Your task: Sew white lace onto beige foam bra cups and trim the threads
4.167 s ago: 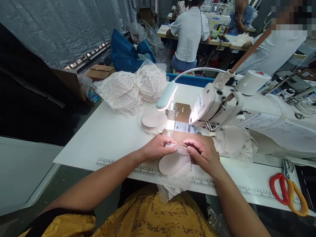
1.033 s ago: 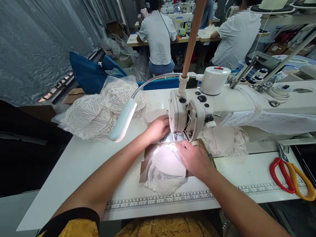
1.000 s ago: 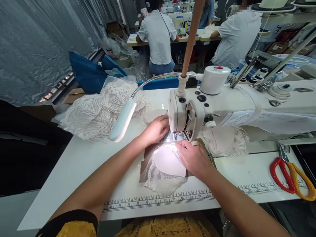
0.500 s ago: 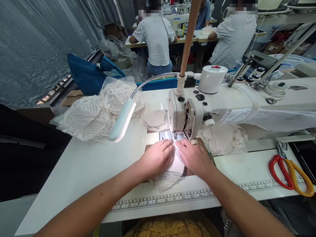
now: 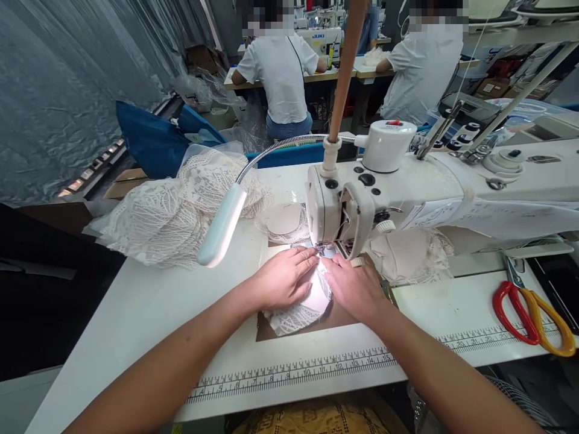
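A white lace-edged fabric piece (image 5: 316,295) lies under the needle area of the white sewing machine (image 5: 325,205), on a brown board (image 5: 344,316). My left hand (image 5: 284,277) rests flat on the left part of the fabric, fingers stretched toward the presser foot, thumb apart. At the fabric's right edge, my right hand (image 5: 353,283) presses down close to the foot, its fingers drawn together; whether they pinch the cloth is partly hidden. A ring shows on that hand. The lamp (image 5: 222,226) shines from the left.
Lace pieces (image 5: 154,220) are heaped at the left, and more fabric (image 5: 409,256) lies behind my right hand. Scissors (image 5: 534,313) and a dark phone-like object (image 5: 558,289) lie at the right. A printed ruler (image 5: 307,374) runs along the front edge. People sit beyond.
The fabric has turned under my hands, its lower lace end swinging left. My left hand has opened its thumb outward and shifted slightly left. More of the brown board shows.
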The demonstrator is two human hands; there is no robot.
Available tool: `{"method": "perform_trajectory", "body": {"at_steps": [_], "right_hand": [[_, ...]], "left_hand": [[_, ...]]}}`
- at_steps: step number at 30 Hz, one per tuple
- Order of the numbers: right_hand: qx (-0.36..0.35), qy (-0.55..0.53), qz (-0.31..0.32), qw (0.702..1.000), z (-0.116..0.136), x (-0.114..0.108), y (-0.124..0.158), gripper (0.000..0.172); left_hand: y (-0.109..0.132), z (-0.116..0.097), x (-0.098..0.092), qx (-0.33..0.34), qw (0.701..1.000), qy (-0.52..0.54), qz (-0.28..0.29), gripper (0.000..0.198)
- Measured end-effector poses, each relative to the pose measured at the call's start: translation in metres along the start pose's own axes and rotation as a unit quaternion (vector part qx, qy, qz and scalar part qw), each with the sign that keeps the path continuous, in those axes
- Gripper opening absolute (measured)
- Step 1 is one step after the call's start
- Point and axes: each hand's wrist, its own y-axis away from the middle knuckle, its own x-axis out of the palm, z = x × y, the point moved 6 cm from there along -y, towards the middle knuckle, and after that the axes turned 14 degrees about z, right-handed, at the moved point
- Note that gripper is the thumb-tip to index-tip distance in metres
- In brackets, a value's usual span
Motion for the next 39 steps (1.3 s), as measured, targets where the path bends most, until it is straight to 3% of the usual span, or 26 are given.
{"method": "perform_trajectory", "body": {"at_steps": [4,12,20,31,39], "right_hand": [[0.004,0.009,0.009,1.0,0.0,0.002,-0.001,0.031],[-0.012,0.019,-0.04,0.999,-0.001,0.002,0.0,0.031],[-0.064,-0.006,-0.068,0.996,-0.001,-0.001,0.007,0.031],[-0.065,-0.018,-0.001,0.998,0.0,0.001,0.008,0.034],[-0.053,0.001,-0.008,0.999,0.0,0.006,0.007,0.04]], "left_hand": [[-0.001,0.005,-0.002,0.001,1.0,0.005,0.023,0.05],[-0.001,0.011,-0.004,0.017,0.999,0.001,0.031,0.051],[0.003,0.007,-0.009,0.022,0.999,-0.03,-0.027,0.04],[0.004,-0.003,-0.001,0.032,0.996,-0.006,-0.084,0.034],[0.004,0.003,-0.001,0.015,0.996,-0.014,-0.083,0.038]]}}
